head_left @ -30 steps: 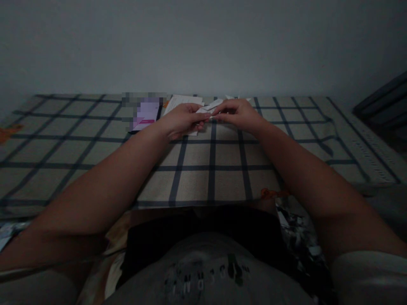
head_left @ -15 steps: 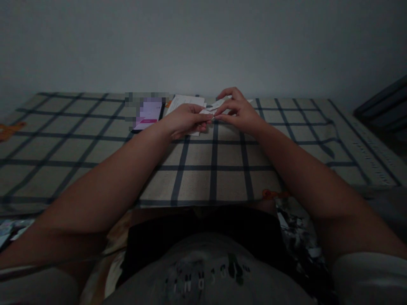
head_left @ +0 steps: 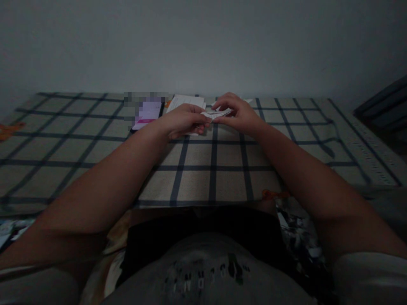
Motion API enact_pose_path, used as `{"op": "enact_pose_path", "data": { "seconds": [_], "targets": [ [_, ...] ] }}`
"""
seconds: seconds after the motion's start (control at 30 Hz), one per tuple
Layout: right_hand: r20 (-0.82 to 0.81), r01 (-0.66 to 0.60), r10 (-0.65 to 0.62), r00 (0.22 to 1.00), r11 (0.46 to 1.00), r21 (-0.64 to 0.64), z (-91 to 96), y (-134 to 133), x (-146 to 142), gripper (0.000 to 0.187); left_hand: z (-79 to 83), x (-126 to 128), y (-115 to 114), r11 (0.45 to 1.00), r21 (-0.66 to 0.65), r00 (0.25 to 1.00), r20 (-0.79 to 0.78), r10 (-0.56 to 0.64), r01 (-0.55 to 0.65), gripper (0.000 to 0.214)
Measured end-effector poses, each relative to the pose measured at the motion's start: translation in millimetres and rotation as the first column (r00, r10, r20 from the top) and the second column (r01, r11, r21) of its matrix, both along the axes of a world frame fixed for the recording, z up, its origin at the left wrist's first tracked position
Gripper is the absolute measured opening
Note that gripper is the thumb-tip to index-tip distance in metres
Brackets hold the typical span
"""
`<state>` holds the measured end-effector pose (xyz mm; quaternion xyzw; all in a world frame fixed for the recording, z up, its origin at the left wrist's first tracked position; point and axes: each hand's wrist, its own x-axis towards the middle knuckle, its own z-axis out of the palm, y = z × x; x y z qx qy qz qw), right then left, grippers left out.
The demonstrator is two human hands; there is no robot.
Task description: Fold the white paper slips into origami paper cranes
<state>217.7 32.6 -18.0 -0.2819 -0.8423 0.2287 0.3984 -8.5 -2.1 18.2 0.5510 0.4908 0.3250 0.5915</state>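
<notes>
Both my hands meet at the far middle of a table covered by a checked cloth (head_left: 95,148). My left hand (head_left: 184,120) pinches one end of a small folded white paper (head_left: 218,113). My right hand (head_left: 238,112) grips the other end, its fingers curled over the top of the paper. The paper is held just above the cloth. The light is dim, so the paper's exact shape is hard to make out.
A lit phone (head_left: 148,112) with a purple screen lies left of my hands near the wall. White paper sheets (head_left: 186,101) lie behind my left hand. An orange scrap (head_left: 8,129) sits at the far left. A dark object (head_left: 381,106) stands at the right edge.
My right hand's raised fingers have come down and closed over the paper. The paper now lies flatter between both hands. My left hand has barely moved.
</notes>
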Motion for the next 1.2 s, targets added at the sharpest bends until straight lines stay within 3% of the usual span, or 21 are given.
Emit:
{"op": "enact_pose_path", "data": {
  "seconds": [0.3, 0.53, 0.67, 1.0, 1.2],
  "targets": [
    [-0.019, 0.038, -0.040, 0.999, 0.993, -0.108, 3.4, 5.5, 0.9, 0.018, -11.2, 2.7, 0.5, 0.993, 0.110, 0.998, 0.050, -0.041, 0.035, 0.006],
    [-0.033, 0.010, -0.015, 0.999, 0.989, -0.148, 5.1, 6.8, 2.5, 0.023, -18.4, 3.2, 2.9, 0.987, 0.160, 0.998, 0.050, -0.043, 0.035, 0.004],
    [-0.027, 0.023, -0.027, 0.999, 0.989, -0.144, 4.6, 7.9, 2.2, 0.029, -23.0, 1.6, 5.7, 0.980, 0.196, 1.000, -0.010, -0.029, 0.031, 0.017],
    [-0.198, 0.072, -0.133, 0.971, 0.955, -0.286, -6.1, 9.3, -2.6, 0.043, -14.7, 3.9, 4.2, 0.979, 0.205, 0.999, 0.048, 0.005, -0.014, 0.006],
    [-0.182, 0.047, -0.115, 0.977, 0.938, -0.343, -8.8, 13.8, 0.5, 0.024, -17.9, 1.3, 6.8, 0.989, 0.146, 0.999, 0.025, -0.027, 0.023, 0.007]
  ]
}}
